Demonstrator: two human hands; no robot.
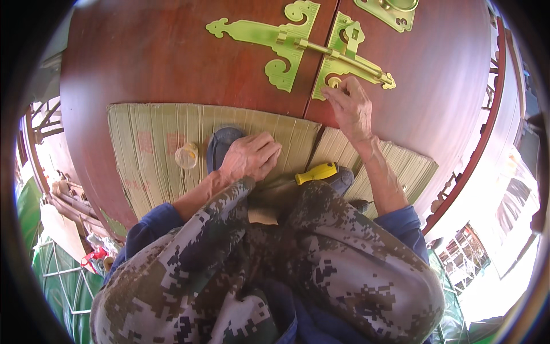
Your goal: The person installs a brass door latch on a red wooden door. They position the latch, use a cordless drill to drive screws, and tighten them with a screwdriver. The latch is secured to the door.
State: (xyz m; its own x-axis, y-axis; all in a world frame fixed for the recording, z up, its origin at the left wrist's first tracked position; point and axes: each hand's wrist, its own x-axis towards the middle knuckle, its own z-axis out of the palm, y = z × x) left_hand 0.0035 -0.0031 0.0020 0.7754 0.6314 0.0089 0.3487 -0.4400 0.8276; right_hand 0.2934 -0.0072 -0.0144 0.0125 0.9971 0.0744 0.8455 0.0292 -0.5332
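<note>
Right hand pinched fingertips on brass latch plate, grip contents unclear, left hand rested flat and open on cardboard, yellow-handled screwdriver nearby on wooden door

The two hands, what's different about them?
The right hand is stretched far out, its fingers pinching at the gold latch plate on the red-brown door panel. The left hand stays close, resting palm down on the cardboard beside the person's shoe. The right touches metal; the left holds nothing. Both are bare, with blue sleeves pushed up.
</note>
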